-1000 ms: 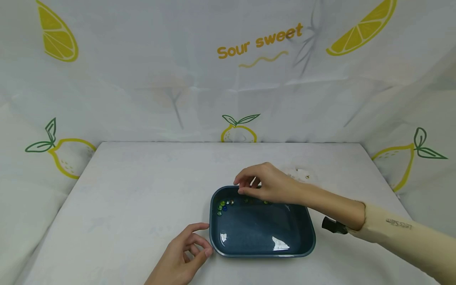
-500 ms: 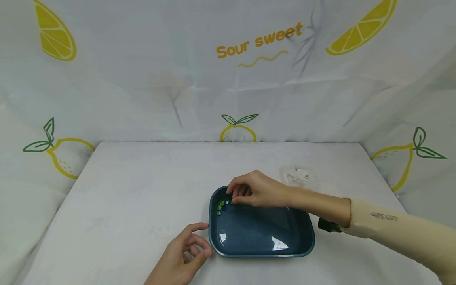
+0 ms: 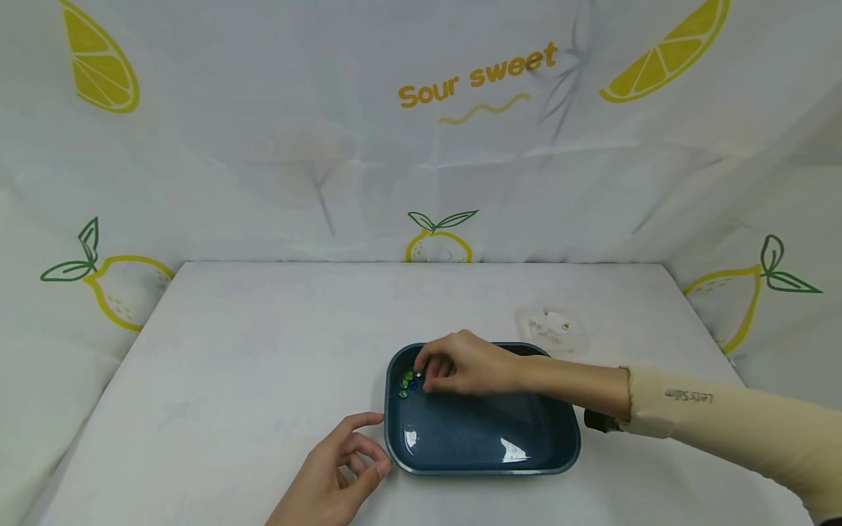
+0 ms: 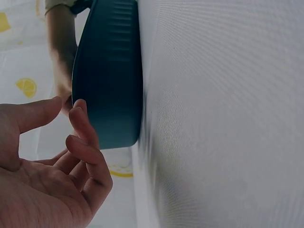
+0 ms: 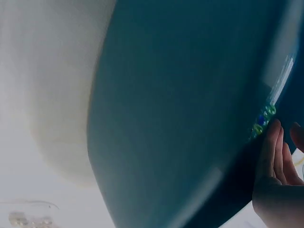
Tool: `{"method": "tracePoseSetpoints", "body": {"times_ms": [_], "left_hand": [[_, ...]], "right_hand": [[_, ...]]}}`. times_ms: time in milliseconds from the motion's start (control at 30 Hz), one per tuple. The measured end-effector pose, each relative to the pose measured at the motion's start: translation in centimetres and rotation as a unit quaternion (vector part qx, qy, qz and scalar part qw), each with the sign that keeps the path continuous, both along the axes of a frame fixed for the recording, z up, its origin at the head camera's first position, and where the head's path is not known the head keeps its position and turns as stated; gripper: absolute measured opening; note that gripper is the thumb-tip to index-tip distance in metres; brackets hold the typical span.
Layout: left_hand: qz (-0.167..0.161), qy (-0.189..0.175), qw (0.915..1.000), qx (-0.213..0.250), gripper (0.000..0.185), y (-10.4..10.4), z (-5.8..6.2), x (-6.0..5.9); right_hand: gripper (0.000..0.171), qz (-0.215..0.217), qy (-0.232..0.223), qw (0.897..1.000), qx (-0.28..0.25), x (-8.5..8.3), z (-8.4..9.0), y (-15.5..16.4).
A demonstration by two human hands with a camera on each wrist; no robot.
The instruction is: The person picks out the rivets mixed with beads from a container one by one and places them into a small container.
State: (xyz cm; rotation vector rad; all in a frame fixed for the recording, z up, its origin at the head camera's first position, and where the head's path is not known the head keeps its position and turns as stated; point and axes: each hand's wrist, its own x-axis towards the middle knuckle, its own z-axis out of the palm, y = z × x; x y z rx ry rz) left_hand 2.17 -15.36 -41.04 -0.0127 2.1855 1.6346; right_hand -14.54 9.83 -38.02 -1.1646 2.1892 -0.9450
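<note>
A dark blue rectangular tray (image 3: 559,446) sits on the white table, near the front. Several green, blue and clear marbles (image 3: 407,382) lie clustered in its far left corner, and they also show in the right wrist view as marbles (image 5: 262,120). My right hand (image 3: 460,363) reaches into the tray from the right, its curled fingertips (image 5: 271,142) right at the cluster. Whether they pinch a marble is hidden. My left hand (image 3: 342,464) rests on the table at the tray's front left corner. Its loosely curled fingers (image 4: 80,124) touch the tray's outer wall (image 4: 111,76) and hold nothing.
A small clear plastic bag (image 3: 550,326) lies flat on the table behind the tray's right end. Lemon-print cloth (image 3: 421,146) walls the table at the back and both sides. Bare tabletop (image 3: 263,343) stretches to the left of the tray.
My right hand has moved left and down along the tray's far edge, from over the middle to the marble cluster in the corner. The left hand has stayed put.
</note>
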Motion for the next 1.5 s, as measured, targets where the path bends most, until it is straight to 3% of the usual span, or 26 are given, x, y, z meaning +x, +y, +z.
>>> {"method": "tracePoseSetpoints", "body": {"times_ms": [467, 933, 1500], "left_hand": [[0.0, -0.005, 1.0, 0.006, 0.064, -0.1, -0.1, 0.0], [0.001, 0.002, 1.0, 0.005, 0.063, -0.1, 0.0, 0.1], [0.002, -0.002, 1.0, 0.003, 0.064, -0.1, 0.0, 0.1]], "right_hand": [[0.035, -0.018, -0.032, 0.999, 0.023, 0.6, -1.7, 0.4], [0.035, -0.029, 0.007, 0.999, 0.029, 0.8, -2.3, 0.6], [0.018, -0.046, 0.048, 0.996, 0.052, 1.0, -2.5, 0.5]]}}
